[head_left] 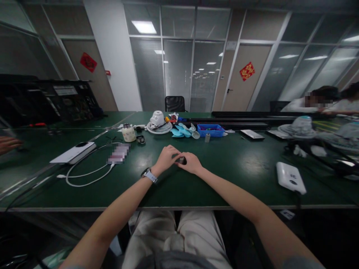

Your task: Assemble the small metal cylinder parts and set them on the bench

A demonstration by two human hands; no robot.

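The right hand (193, 163) curled round a small part (182, 160) over the tabletop (224, 157). The left hand (167, 157) met it from the left, its grip hidden. Which way the part pointed was unclear.

A green table (230, 177) bears a cream bottle (129, 133), a phone (118, 153), a white cable (84, 185), blue fan blades (179, 130), a blue basket (216, 133) and a metal cylinder (207, 138)

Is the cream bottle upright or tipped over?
Upright: the cream bottle stands on the green table, neck pointing up.
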